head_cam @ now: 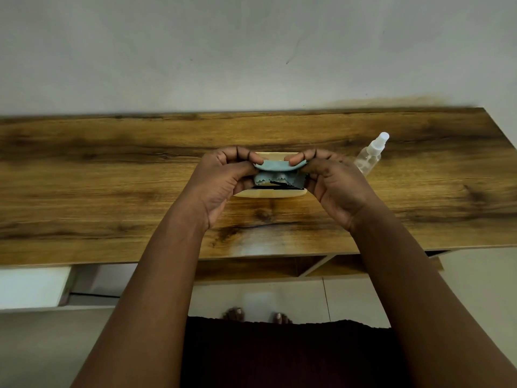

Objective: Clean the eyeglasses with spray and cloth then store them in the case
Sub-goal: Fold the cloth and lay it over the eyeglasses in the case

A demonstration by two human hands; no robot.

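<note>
A light blue cloth with a zigzag edge is stretched between my two hands over the middle of the wooden table. My left hand pinches its left end and my right hand pinches its right end. Black eyeglasses show as thin dark lines just under the cloth, mostly hidden by it and by my fingers. A cream eyeglass case lies open on the table beneath my hands, with only its front and back edges visible. A clear spray bottle with a white cap lies to the right.
The table stands against a plain white wall. Its front edge runs below my wrists, with a shelf underneath. A white box-like object sits low at the left. My feet stand on a tiled floor.
</note>
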